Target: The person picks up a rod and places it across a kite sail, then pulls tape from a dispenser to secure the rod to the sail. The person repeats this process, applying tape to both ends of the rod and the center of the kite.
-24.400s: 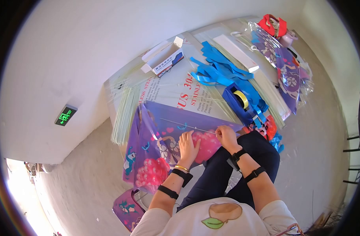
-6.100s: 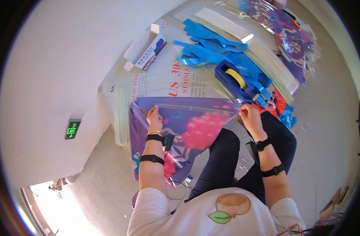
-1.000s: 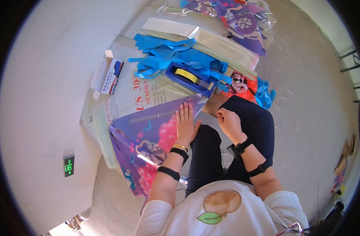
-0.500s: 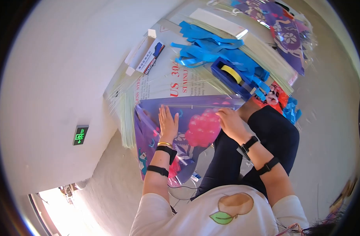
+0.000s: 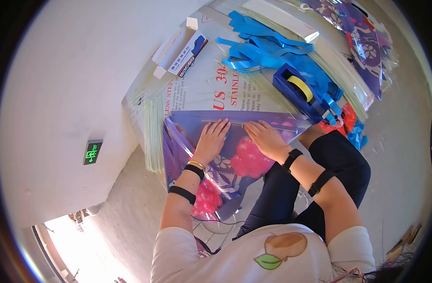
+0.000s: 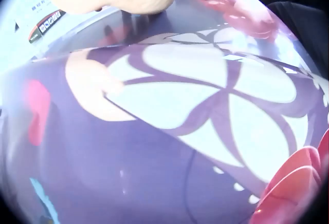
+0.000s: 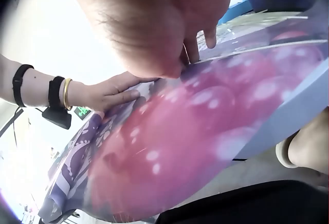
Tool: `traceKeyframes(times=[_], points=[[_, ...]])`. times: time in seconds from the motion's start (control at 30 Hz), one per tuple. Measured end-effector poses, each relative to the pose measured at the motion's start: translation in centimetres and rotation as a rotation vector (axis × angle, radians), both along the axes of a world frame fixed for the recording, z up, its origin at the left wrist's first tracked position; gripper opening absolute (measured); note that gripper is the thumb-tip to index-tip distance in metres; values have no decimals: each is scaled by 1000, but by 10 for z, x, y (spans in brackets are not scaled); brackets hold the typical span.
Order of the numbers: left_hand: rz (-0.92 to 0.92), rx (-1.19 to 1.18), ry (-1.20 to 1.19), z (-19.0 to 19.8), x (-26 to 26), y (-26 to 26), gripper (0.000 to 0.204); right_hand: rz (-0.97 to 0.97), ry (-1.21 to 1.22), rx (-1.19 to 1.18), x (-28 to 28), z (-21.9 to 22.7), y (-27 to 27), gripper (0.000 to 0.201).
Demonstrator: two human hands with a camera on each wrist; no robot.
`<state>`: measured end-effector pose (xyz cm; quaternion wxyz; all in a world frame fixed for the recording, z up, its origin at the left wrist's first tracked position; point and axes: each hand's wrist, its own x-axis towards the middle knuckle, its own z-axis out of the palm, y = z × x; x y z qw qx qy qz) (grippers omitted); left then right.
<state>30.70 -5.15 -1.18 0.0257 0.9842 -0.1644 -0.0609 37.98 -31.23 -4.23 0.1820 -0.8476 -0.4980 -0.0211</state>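
Observation:
A purple plastic sheet (image 5: 232, 141), printed with pink balloons and white flowers, lies over the near table edge and hangs towards the knees. Along its upper part runs a thin pale rod (image 5: 286, 129). My left hand (image 5: 211, 144) rests on the sheet with fingers stretched, fingertips right at the rod. My right hand (image 5: 268, 141) also lies on the sheet, its extended fingertips at the rod just right of the left hand. Seen from the right wrist, the right hand's fingers (image 7: 191, 48) reach down to the sheet beside the rod.
Beyond the sheet stand a blue tape dispenser (image 5: 289, 89) with yellow tape, blue ribbons (image 5: 268, 49) and an open white box (image 5: 180, 49). A bundle of thin pale rods (image 5: 153, 137) lies at the left table edge. More printed purple film (image 5: 367, 47) lies far right.
Over the last second my right hand has come from beside the sheet onto it, then slid left along the rod. Since half a second ago, both hands have drawn closer together.

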Motion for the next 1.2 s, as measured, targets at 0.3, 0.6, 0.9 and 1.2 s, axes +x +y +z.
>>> traceKeyframes(times=[0.3, 0.6, 0.9, 1.2], points=[[-122, 258, 82, 20, 0, 76, 64, 79, 54, -232, 14, 27, -107, 54], [165, 245, 76, 25, 5, 72, 61, 66, 1, -297, 11, 31, -123, 53], [-13, 22, 26, -3, -3, -11, 74, 33, 115, -246, 8, 30, -124, 57], [361, 167, 75, -7, -17, 77, 71, 22, 56, -278, 7, 28, -125, 54]])
